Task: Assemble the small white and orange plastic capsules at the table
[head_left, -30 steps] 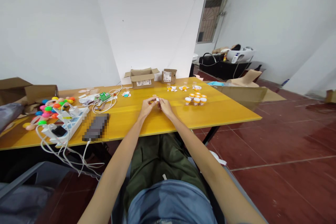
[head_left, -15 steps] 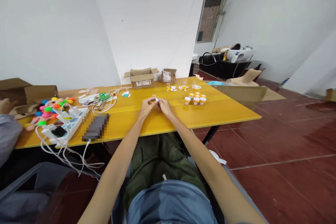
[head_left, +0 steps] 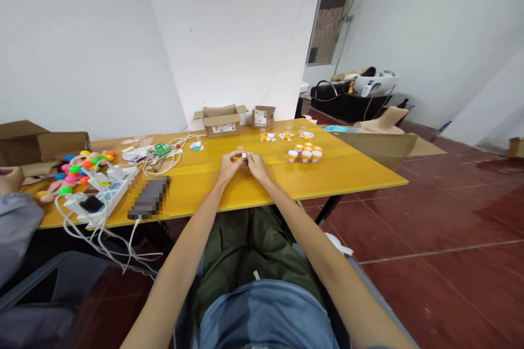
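Observation:
My left hand [head_left: 230, 166] and my right hand [head_left: 254, 164] meet over the middle of the yellow table [head_left: 213, 191]. Between their fingertips is a small white piece [head_left: 244, 155], too small to name, and both hands are closed on it. To the right of my hands stand several small clear cups with white and orange lids [head_left: 306, 155]. Behind these lie little heaps of white and orange parts [head_left: 286, 136]. A small pile of white and teal parts [head_left: 197, 146] is to the left, beyond my left hand.
Two cardboard boxes, one open [head_left: 221, 121] and one smaller [head_left: 263, 118], stand against the wall. On the left are a phone [head_left: 149, 197], a power strip [head_left: 123, 191] with trailing white cables, and several coloured balls [head_left: 73, 170]. Another person's sleeve [head_left: 18, 223] reaches in at far left.
My hands stay in nearly the same place, with the white piece still between the fingertips. At far left, the other person's hand and sleeve have moved inward and lower.

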`<state>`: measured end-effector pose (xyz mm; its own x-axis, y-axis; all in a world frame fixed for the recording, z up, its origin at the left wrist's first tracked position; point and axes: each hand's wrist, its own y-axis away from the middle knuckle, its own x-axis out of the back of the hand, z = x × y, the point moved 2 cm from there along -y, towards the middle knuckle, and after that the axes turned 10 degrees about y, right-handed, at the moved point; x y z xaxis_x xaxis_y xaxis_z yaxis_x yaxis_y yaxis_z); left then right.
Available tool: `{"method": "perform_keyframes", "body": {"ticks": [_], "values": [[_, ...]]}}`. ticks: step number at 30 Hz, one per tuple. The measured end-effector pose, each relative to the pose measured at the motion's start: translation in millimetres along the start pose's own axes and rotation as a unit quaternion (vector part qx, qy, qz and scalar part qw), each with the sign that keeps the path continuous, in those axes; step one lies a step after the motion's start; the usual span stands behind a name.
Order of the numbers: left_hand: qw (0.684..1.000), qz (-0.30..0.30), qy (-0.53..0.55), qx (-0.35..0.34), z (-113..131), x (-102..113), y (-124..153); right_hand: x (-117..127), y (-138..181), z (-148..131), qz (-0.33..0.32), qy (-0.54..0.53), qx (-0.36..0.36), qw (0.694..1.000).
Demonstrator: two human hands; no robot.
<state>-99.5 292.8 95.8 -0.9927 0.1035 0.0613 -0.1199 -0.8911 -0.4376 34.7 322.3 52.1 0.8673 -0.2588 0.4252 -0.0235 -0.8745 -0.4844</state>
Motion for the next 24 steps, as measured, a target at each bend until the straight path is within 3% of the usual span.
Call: {"method": "perform_keyframes", "body": {"ticks": [24], "values": [[0.999,0.001,-0.023,-0.027,-10.9,1.9,-4.9,-1.4,1.3,0.4,0.003,0.083,0.014,0.996]]}}
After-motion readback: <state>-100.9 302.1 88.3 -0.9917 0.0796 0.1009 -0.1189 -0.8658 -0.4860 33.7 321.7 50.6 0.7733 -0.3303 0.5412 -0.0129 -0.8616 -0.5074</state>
